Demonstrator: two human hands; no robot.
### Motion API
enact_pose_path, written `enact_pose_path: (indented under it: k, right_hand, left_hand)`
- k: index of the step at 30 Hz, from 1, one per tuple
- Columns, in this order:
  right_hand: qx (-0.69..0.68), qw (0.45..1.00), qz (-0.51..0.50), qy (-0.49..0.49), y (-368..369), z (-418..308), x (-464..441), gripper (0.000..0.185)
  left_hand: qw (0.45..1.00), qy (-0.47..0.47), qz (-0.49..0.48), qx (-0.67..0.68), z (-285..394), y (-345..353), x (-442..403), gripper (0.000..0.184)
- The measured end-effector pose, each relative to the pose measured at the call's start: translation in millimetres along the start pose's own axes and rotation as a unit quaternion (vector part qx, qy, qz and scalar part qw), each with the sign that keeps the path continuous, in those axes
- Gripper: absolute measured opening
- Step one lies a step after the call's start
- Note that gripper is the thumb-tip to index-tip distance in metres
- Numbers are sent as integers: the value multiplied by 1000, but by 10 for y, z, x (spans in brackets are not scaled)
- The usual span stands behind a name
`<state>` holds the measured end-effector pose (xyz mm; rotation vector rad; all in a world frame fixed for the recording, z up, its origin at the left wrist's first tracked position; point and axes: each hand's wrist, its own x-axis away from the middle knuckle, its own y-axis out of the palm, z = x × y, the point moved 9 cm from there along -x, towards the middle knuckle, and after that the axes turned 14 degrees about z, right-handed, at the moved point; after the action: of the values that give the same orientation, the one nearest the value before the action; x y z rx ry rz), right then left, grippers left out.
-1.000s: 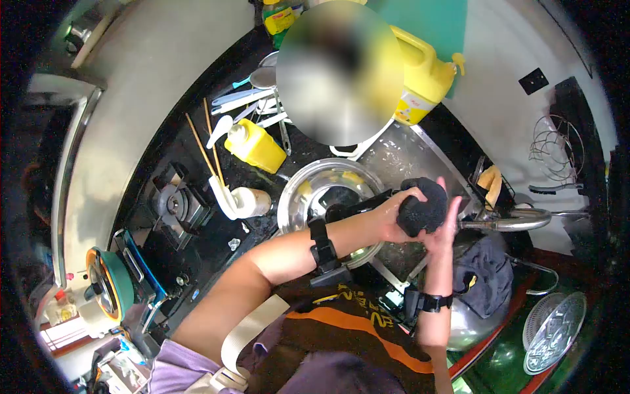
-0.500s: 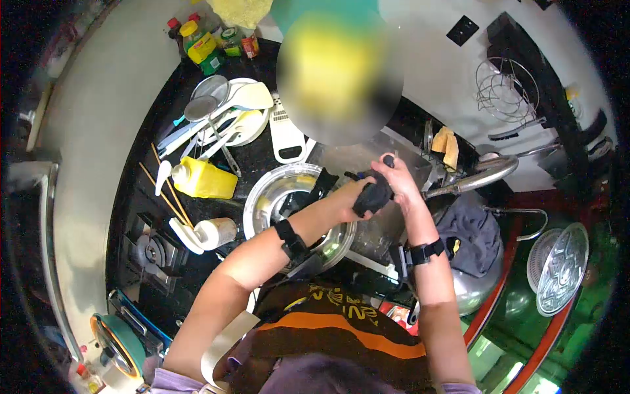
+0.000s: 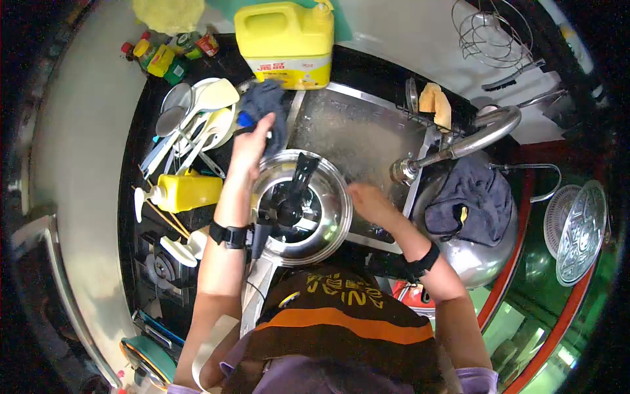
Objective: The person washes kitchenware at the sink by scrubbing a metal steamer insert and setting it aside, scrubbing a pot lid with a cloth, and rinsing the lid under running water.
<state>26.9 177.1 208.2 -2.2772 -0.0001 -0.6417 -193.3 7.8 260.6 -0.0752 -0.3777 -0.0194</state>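
Note:
My left hand point(image 3: 251, 148) is closed on a bunched dark grey cloth point(image 3: 266, 105), left of the sink and just behind a round steel lid. A bit of blue shows beside the fingers. The lid point(image 3: 335, 226) has a shiny wide rim, a dark glass-like middle and an upright black handle point(image 3: 303, 172); it lies in front of me across the sink's left edge. At the lid's right rim is my right hand point(image 3: 373, 205), its fingers curled and blurred. Whether they grip the rim, I cannot tell.
The wet steel sink point(image 3: 357, 125) lies ahead, with a curved faucet point(image 3: 489, 131) at its right. A large yellow jug point(image 3: 285, 49) stands behind. Plates with utensils point(image 3: 213, 98) and a yellow pump bottle point(image 3: 190, 192) are left; a cloth-draped steel vessel point(image 3: 453, 256) is right.
Both hands were together over the sink around a dark bundle. My left hand has moved left with the dark cloth; my right hand has come down beside the lid. The view has shifted.

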Motion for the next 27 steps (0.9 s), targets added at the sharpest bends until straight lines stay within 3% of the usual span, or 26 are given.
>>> enact_pose_path:
  k: [1, 3, 4, 7, 10, 13, 17, 19, 21, 22, 23, 24, 26, 27]
  right_hand:
    - [-3, 1000, 0, 1, 107, 147, -58, 35]
    - [195, 979, 17, 55, 436, 802, -279, 34]
    - [193, 980, 17, 55, 533, 922, -378, 34]
    - [266, 943, 181, -83, 742, 1117, -974, 42]
    - [172, 971, 151, -64, 1020, 1164, -1109, 47]
    - [72, 993, 89, -15, 1239, 1210, -846, 53]
    - [-37, 998, 37, 33, 1217, 1247, -597, 61]
    - [-152, 984, 34, 88, 1008, 1211, -645, 65]
    - [-252, 955, 49, 151, 714, 1156, -736, 69]
    - [-41, 992, 118, 29, 522, 1103, -829, 65]
    - [-114, 970, 213, 23, 414, 1245, -782, 62]
    - [-189, 934, 303, 19, 343, 1365, -637, 60]
    - [-501, 832, 187, 149, 58, 933, -250, 62]
    - [-498, 837, 180, 139, 49, 926, -168, 62]
  left_hand:
    - [1000, -9, 19, 15, -128, -126, -129, 50]
    - [996, 45, 74, 11, -425, -382, -478, 53]
    - [996, 31, 81, 4, -600, -458, -571, 55]
    - [996, -18, 84, 35, -607, -452, -308, 65]
    - [988, 57, 116, -81, -577, -616, -171, 71]
    - [968, 165, 149, -114, -414, -880, 377, 60]
    - [953, 190, 133, -193, -561, -1288, 1202, 22]
    - [945, 105, 146, -273, -883, -1638, 1425, 11]
    - [952, 85, 113, -273, -1448, -1958, 1563, 18]
    - [898, 1, 73, -433, -1492, -1958, 1658, 31]
    - [877, -46, 65, -474, -1617, -2011, 1720, 43]
    - [918, -102, 63, -379, -2009, -2119, 1707, 45]
    - [948, -253, 97, -169, -2400, -2167, 1779, 50]
    - [929, -344, 128, -54, -2393, -2043, 1840, 51]
